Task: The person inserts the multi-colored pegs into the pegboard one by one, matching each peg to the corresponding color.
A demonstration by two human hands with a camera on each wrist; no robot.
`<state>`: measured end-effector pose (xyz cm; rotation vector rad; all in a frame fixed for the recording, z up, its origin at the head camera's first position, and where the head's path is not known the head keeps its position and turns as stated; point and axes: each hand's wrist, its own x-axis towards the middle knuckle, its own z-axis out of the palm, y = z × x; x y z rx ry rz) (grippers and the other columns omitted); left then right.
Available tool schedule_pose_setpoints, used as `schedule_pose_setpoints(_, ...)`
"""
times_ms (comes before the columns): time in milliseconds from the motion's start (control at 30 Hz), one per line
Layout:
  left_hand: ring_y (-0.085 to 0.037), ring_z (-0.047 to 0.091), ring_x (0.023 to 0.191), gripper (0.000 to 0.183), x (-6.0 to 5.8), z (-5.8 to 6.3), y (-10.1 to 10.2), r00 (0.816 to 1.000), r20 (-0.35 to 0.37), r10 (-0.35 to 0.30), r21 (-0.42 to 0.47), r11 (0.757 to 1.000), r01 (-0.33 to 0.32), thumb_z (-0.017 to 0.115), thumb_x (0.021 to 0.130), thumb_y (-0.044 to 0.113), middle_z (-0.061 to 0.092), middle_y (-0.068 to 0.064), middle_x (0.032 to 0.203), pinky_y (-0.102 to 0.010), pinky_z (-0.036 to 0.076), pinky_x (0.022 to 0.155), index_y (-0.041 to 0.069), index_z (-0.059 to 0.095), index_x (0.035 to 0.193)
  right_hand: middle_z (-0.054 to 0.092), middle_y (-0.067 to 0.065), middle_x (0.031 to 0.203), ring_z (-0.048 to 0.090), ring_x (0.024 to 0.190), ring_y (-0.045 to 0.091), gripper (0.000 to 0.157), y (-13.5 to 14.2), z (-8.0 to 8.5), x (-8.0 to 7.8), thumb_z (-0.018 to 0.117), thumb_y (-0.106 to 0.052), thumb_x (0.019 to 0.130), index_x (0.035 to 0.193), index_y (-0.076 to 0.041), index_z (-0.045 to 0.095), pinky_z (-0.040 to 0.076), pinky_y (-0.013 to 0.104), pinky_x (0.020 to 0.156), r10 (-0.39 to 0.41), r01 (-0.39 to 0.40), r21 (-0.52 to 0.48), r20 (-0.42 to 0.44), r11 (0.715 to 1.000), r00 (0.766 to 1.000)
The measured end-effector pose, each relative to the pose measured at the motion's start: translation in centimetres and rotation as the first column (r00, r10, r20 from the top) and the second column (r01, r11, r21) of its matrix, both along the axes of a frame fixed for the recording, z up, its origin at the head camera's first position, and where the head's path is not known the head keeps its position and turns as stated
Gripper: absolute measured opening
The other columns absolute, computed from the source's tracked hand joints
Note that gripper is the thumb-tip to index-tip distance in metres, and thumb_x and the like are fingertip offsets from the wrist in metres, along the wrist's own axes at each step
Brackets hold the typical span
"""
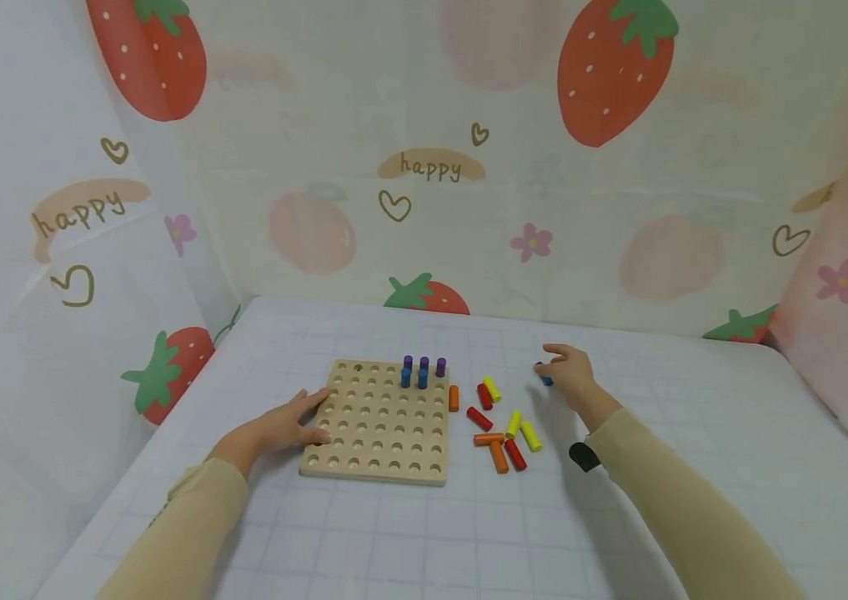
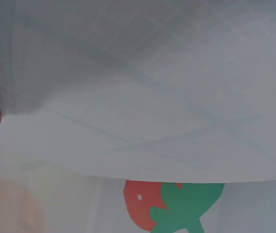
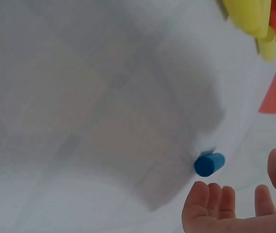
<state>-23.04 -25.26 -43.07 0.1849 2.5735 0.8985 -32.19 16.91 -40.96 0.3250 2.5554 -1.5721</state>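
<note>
On the left of the table lies a square wooden pegboard (image 1: 371, 476) with rows of holes. Three purple pegs (image 1: 424, 363) stand in its back row at the right, with two blue pegs (image 1: 405, 378) in front of them. My left hand (image 1: 290, 423) rests at the board's left edge, thumb and fingers spread on it. A loose blue peg (image 3: 209, 164) lies on the table beside the fingertips of my right hand (image 3: 225, 213). Those fingers are apart from the thumb, nothing between them. In the head view the right hand (image 1: 572, 377) partly covers this blue peg (image 1: 546, 379).
Right of the board lie scattered red pegs (image 1: 479, 418), yellow pegs (image 1: 531, 436) and orange pegs (image 1: 499, 457). A black piece (image 1: 584, 456) shows at the right sleeve's cuff. A printed curtain (image 1: 431, 233) hangs behind the table.
</note>
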Motion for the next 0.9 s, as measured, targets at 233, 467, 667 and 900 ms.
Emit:
schedule_pose_setpoints(233,-0.054,0.008,0.14,0.091,0.2,0.2,0.1,1.0,-0.011,-0.009,0.009,1.0,0.009,0.069,0.088,0.043,0.003,-0.037,0.153,-0.067,0.013,0.108,0.006,0.02,0.155,0.039,0.026,0.144,0.044,0.103,0.026,0.057,1.3,-1.5,-1.4,0.063,-0.006,0.093,0.146,-0.004,0.042,0.04,0.034,0.079,-0.015,0.014,0.005,0.077,1.0,0.997)
schedule_pose_setpoints(467,-0.054,0.008,0.14,0.09,0.1,0.1,-0.1,1.0,-0.017,-0.013,0.012,1.0,0.013,0.069,0.088,0.041,0.003,-0.037,0.153,-0.067,0.013,0.108,0.006,0.019,0.155,0.036,0.02,0.145,0.038,0.081,0.018,0.061,1.9,-2.0,-2.5,0.064,-0.007,0.093,0.149,-0.008,0.04,0.035,0.027,0.068,-0.003,0.004,-0.001,0.185,1.0,0.983)
schedule_pose_setpoints(667,-0.054,0.008,0.14,0.091,0.1,0.2,-0.1,1.0,-0.009,-0.005,0.007,1.0,0.005,0.069,0.088,0.042,0.002,-0.037,0.154,-0.068,0.013,0.108,0.006,0.019,0.155,0.04,0.02,0.14,0.041,0.077,0.017,0.059,2.0,-1.9,-2.8,0.065,-0.004,0.091,0.146,-0.003,0.043,0.038,0.024,0.064,0.011,-0.024,0.056,0.219,0.998,0.976)
schedule_pose_setpoints(900,-0.054,0.007,0.14,0.091,0.1,0.1,0.0,1.0,-0.003,0.003,0.019,1.0,-0.003,0.069,0.088,0.042,0.001,-0.036,0.154,-0.068,0.012,0.108,0.007,0.019,0.155,0.049,0.016,0.122,0.042,0.078,0.018,0.05,1.8,-2.2,-3.3,0.067,-0.001,0.089,0.137,0.0,0.052,0.037,0.025,0.065,-0.023,-0.006,0.128,0.222,0.992,0.975)
